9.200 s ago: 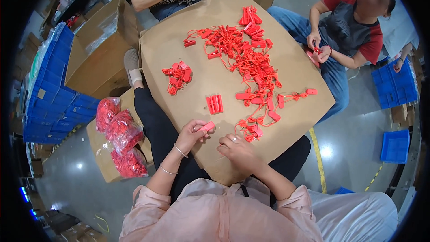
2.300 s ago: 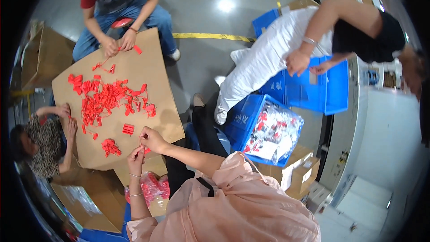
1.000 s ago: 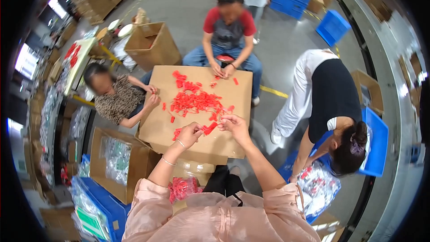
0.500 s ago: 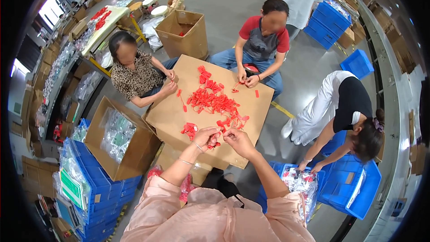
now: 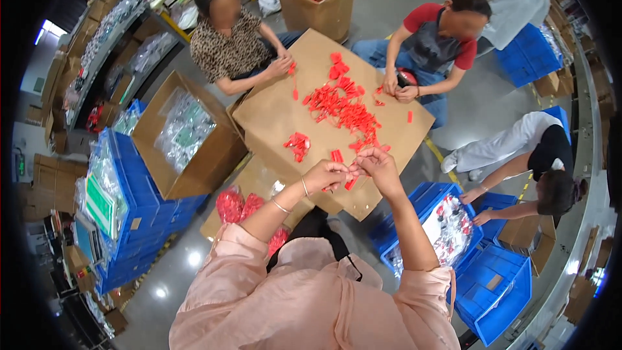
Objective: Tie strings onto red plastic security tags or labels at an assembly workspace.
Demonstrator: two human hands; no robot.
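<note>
My left hand (image 5: 325, 175) and my right hand (image 5: 379, 166) meet above the near edge of a cardboard-topped table (image 5: 272, 113). The fingers of both are pinched on a small red tag (image 5: 350, 184) that shows between and just below them; fine detail at the fingertips is too small to make out. Just beyond lies a loose pile of red tags (image 5: 343, 107) with thin strings. A smaller heap of red tags (image 5: 298, 146) sits to the left of the pile, and one lone tag (image 5: 410, 116) lies at the right.
Two co-workers sit across the table, handling red tags. At right another person reaches into a blue crate (image 5: 424, 194) of packed items. An open carton (image 5: 146, 155) of clear bags stands left, beside stacked blue crates (image 5: 152, 236). Red bags (image 5: 230, 205) lie below the table's near side.
My view has shifted, so the table and people sit elsewhere in the picture. Both hands stay together at the near edge, with the red tag still between them.
</note>
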